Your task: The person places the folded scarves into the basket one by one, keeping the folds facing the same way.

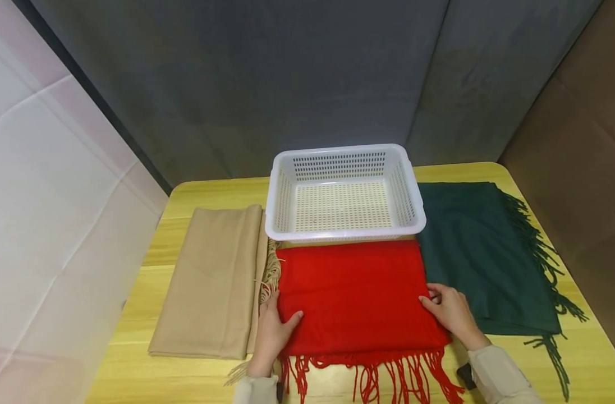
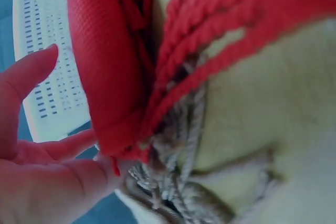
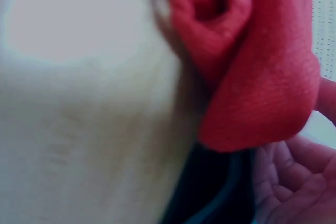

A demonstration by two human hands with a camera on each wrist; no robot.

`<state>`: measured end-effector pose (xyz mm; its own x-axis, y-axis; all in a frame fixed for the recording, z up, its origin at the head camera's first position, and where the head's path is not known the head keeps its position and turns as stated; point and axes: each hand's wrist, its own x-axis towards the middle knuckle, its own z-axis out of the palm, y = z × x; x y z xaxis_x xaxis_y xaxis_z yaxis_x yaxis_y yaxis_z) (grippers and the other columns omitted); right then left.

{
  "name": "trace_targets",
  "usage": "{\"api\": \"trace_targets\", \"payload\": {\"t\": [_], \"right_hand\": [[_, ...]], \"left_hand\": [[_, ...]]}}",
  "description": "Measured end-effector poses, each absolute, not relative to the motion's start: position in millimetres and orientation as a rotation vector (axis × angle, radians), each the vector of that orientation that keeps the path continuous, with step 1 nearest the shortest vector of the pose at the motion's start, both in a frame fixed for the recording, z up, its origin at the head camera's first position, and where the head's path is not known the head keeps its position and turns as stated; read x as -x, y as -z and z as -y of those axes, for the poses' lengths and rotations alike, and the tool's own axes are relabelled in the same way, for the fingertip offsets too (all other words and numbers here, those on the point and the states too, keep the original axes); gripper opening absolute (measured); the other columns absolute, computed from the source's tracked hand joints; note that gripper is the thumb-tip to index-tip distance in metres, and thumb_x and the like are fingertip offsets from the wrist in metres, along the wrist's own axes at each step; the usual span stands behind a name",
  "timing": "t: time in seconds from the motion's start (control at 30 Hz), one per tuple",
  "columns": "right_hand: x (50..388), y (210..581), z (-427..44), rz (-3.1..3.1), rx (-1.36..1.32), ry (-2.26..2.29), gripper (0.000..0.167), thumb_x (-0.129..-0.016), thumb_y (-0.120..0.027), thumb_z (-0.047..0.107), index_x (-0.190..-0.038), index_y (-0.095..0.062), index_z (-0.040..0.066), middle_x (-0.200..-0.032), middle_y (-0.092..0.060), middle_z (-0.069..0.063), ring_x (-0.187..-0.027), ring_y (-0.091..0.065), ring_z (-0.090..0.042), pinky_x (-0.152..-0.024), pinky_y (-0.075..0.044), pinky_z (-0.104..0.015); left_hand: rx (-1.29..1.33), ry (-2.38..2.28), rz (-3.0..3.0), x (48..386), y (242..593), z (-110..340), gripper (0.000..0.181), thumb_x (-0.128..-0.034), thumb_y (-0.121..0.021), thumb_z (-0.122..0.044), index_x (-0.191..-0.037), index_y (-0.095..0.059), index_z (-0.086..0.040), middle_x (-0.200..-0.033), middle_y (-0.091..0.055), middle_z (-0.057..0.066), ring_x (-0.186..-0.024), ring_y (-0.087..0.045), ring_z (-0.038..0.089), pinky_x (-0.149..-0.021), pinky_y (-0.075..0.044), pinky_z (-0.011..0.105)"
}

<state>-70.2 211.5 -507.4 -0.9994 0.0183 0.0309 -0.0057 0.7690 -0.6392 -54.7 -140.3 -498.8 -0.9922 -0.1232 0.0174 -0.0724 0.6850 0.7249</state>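
Red scarf (image 1: 350,297), maybe held to look neat.
Your left hand (image 1: 272,334) spreads wide at one edge; your right hand (image 1: 454,314) pinches the other.

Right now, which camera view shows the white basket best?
The head view, because the white basket shows its whole rim there. Left wrist shows one perforated part; right wrist, only a little at the right edge.

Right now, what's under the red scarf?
Yellow wooden table shows between the fringe strands of the red scarf. Whatever lies under the folded part is covered, so I can't tell.
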Motion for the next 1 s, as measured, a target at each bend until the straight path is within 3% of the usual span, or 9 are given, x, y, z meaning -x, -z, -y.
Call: {"api": "trace_targets", "payload": {"t": [0.23,0.43,0.77,1.0], "right_hand": [[75.1,497.1,-210.3,3.116,0.103,-0.966,0.032,-0.077,-0.066,0.018,-0.093,-0.06,-0.008,-0.072,-0.057,-0.005,-0.064,-0.051,-0.021,-0.061,-0.045,-0.037],[77.7,493.0,-209.3,3.18,0.067,-0.986,0.031,-0.078,-0.066,0.019,-0.089,-0.056,-0.008,-0.068,-0.05,-0.004,-0.059,-0.045,-0.018,-0.053,-0.038,-0.029],[69.5,500.0,-202.5,3.025,0.11,-1.123,0.04,-0.077,-0.067,0.01,-0.106,-0.054,-0.014,-0.088,-0.06,-0.02,-0.072,-0.053,-0.025,-0.071,-0.047,-0.043],[60.7,498.3,-201.2,3.023,0.127,-1.154,0.046,-0.079,-0.065,0.013,-0.112,-0.05,-0.015,-0.094,-0.059,-0.024,-0.075,-0.054,-0.026,-0.069,-0.047,-0.042]], "left_hand": [[-0.215,1.692,2.669,57.7,502.0,147.9,0.062,-0.079,-0.066,-0.014,-0.126,-0.035,0.013,-0.105,-0.053,0.024,-0.089,-0.055,0.031,-0.073,-0.046,0.039],[-0.401,2.034,2.528,58.4,499.3,150.3,0.06,-0.0837,-0.061,-0.016,-0.129,-0.032,0.011,-0.114,-0.049,0.025,-0.088,-0.056,0.027,-0.07,-0.049,0.034],[-0.452,2.048,2.532,62.8,500.4,147.5,0.043,-0.0837,-0.061,-0.022,-0.114,-0.052,0.007,-0.098,-0.057,0.015,-0.076,-0.057,0.019,-0.064,-0.047,0.029],[-0.383,1.978,2.598,61.1,500.5,143.8,0.035,-0.0834,-0.061,-0.019,-0.105,-0.053,0.007,-0.085,-0.057,0.01,-0.068,-0.055,0.016,-0.06,-0.045,0.028]]}}
